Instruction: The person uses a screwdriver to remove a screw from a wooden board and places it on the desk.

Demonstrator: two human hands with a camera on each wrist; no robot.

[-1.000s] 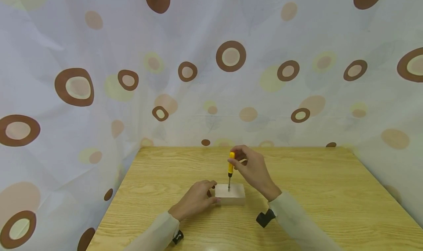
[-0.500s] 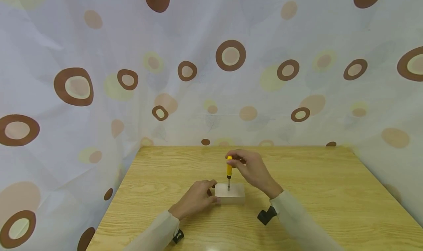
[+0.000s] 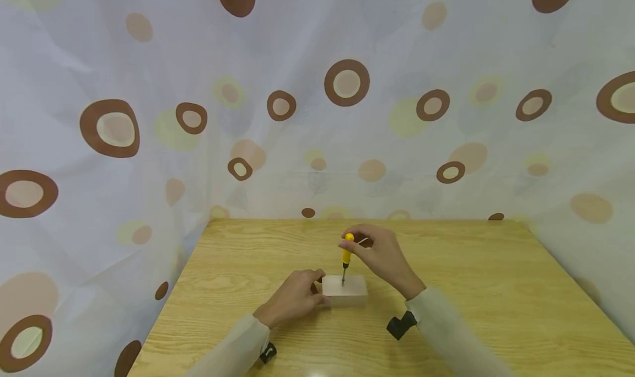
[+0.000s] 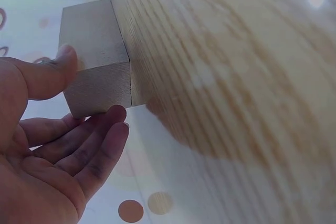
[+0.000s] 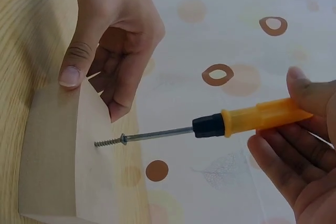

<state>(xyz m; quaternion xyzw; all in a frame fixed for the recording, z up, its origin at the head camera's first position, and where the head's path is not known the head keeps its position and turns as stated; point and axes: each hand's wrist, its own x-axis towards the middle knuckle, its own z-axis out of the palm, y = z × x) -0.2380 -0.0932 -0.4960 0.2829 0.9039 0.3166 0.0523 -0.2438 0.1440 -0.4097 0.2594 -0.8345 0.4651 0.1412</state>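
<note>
The thumb and fingertips of my right hand (image 3: pixel 384 258) pinch the upper part of a screwdriver with a yellow plastic handle, black collar and steel shaft (image 5: pixel 210 126); the gap between them is only as wide as the handle, and the other fingers curl loosely. At the shaft's end, the tip meets the head of a small metal screw with a threaded shank (image 5: pixel 109 142), which stands in the top face of a pale, rectangular wooden block (image 3: pixel 353 284). My left hand (image 3: pixel 292 299) grips that block's left end, thumb at the near-left corner, fingers bent round the far-left one. The block sits on the yellowish wood-grained tabletop (image 3: pixel 238 256), a little left of midway between its side edges and well short of the far edge.

I take the step in hand to be driving the screw, barely begun, since much of its thread shows above the wood. To my mind the next move calls for bringing the handle in line with the screw, pressing down and twisting while my left hand steadies the block.

Against half a second ago, the handle's top leans further right, where it stood nearly upright; the block and my left hand are in the same place.
</note>
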